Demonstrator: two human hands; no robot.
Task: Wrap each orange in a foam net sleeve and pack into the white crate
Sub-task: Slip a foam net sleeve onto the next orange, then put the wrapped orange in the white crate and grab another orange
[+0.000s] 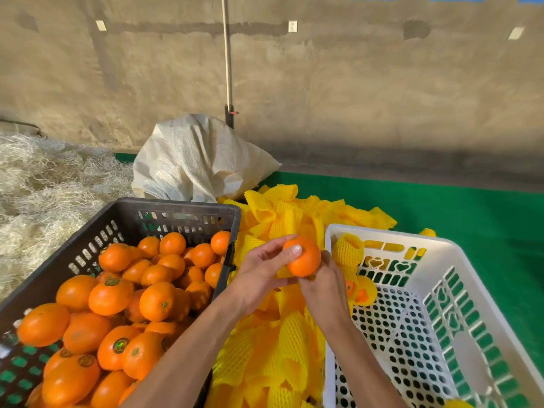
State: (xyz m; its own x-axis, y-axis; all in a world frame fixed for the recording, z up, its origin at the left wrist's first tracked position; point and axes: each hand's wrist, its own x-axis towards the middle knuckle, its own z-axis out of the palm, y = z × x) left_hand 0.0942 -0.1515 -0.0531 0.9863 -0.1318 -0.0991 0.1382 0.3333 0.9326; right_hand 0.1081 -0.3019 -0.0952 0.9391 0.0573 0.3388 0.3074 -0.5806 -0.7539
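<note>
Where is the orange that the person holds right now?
In the head view, the orange sits mid-frame, held by both the left hand and right hand, above the yellow foam sleeves, between the black crate and the white crate.

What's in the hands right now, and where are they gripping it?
One bare orange: left hand grips its left side, thumb across the top; right hand cups it from below and behind.

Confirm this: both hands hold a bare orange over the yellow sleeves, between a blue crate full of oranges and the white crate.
Not quite. The head view shows the crate full of oranges is black, not blue. The rest stands: left hand and right hand hold the orange over the yellow sleeves, beside the white crate.
</note>
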